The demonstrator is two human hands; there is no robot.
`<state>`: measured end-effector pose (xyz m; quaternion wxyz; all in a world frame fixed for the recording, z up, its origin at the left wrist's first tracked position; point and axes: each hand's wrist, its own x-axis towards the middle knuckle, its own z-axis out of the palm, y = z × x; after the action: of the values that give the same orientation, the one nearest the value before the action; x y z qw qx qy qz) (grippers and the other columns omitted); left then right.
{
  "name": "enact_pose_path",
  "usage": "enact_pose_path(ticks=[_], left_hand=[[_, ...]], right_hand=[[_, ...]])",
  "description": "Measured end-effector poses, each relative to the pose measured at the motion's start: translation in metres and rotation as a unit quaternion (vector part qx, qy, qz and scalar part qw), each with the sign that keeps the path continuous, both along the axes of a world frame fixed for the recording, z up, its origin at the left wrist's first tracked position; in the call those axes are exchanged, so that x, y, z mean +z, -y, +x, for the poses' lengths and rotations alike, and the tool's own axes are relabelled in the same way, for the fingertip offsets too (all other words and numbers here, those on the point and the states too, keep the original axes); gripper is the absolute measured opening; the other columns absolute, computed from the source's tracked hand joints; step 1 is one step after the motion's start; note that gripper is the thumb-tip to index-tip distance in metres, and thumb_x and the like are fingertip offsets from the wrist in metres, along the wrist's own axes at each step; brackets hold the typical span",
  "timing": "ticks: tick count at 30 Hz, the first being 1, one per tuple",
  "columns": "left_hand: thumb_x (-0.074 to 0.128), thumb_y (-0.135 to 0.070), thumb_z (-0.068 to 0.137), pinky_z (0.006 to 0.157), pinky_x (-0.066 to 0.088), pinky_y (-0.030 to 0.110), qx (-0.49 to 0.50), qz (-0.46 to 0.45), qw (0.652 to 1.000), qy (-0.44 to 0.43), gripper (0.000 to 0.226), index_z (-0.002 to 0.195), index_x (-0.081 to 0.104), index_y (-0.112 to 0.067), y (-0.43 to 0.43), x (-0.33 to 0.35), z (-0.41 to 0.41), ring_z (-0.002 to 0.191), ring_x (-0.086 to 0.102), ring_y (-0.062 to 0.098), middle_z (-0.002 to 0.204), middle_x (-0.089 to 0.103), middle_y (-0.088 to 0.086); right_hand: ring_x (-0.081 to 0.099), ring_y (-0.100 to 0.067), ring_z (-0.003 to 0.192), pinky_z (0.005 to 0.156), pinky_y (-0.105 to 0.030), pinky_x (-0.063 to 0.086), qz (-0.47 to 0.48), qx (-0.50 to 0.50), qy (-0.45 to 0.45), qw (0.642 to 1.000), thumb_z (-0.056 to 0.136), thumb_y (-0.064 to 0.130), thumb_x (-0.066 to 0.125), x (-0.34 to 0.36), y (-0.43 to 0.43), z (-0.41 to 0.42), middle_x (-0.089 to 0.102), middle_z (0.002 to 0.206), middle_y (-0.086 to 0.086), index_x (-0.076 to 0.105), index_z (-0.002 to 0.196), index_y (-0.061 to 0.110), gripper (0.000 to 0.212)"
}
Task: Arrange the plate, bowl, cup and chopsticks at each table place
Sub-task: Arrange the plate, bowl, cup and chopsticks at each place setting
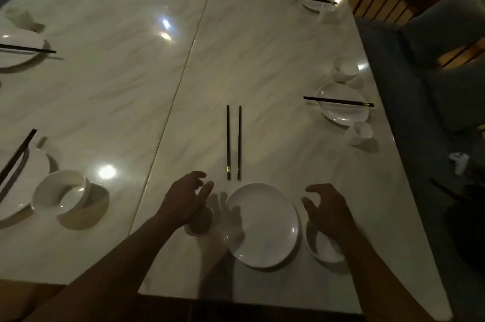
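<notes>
A white plate [262,224] lies near the table's front edge. Beyond it, two black chopsticks [233,142] lie side by side, pointing away from me. My left hand [186,198] hovers left of the plate with fingers spread, holding nothing. A small white cup [200,224] sits partly hidden under that hand. My right hand [328,206] hovers right of the plate, fingers curled apart and empty. A white bowl [321,245] stands below it, partly covered by my wrist.
Other place settings line the marble table [131,85]: a plate with chopsticks [341,105] and cups [359,133] at right, a bowl [61,192] and plate at left, more farther back. A seam [189,54] runs between two tabletops. Chairs [420,33] stand at right.
</notes>
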<state>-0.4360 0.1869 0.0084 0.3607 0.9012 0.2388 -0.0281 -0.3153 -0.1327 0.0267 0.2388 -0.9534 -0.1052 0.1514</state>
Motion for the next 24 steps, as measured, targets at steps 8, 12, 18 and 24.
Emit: enact_pose_path(ticks=[8,12,18,24], left_hand=[[0.064,-0.043,0.086,0.085,0.054,0.035,0.076,-0.005,0.997,-0.023,0.041,0.117,0.063,-0.016,-0.007,-0.003,0.066,0.089,0.065,0.016,0.100,0.071,0.001],[0.066,-0.041,0.086,0.083,0.052,0.029,0.099,0.014,0.994,-0.043,0.039,0.116,0.064,-0.017,-0.015,-0.012,0.086,0.087,0.063,0.012,0.098,0.070,-0.002],[0.068,-0.040,0.084,0.084,0.054,0.031,0.131,0.024,0.990,-0.048,0.035,0.111,0.066,-0.017,-0.026,-0.023,0.118,0.087,0.064,0.012,0.093,0.069,-0.003],[0.069,-0.042,0.084,0.077,0.051,0.024,0.135,0.026,0.988,-0.072,0.040,0.112,0.066,-0.014,-0.017,-0.034,0.160,0.079,0.061,0.009,0.096,0.072,0.001]], right_hand=[[0.064,-0.019,0.089,0.071,-0.018,0.036,0.030,-0.009,-0.071,0.997,0.090,0.021,0.062,-0.006,-0.104,0.060,0.072,0.096,-0.003,0.070,0.094,0.015,0.011],[0.065,-0.028,0.093,0.070,-0.021,0.038,0.050,0.003,-0.091,0.995,0.089,0.019,0.059,-0.020,-0.164,0.086,0.070,0.096,-0.008,0.066,0.088,0.015,0.008],[0.062,-0.035,0.102,0.075,-0.030,0.046,0.003,0.050,-0.098,0.994,0.089,0.023,0.063,-0.037,-0.219,0.109,0.064,0.110,-0.018,0.054,0.111,0.005,0.029],[0.062,-0.024,0.095,0.067,-0.024,0.042,-0.014,0.022,-0.124,0.992,0.083,0.019,0.071,-0.046,-0.225,0.126,0.064,0.110,-0.013,0.055,0.109,0.004,0.034]])
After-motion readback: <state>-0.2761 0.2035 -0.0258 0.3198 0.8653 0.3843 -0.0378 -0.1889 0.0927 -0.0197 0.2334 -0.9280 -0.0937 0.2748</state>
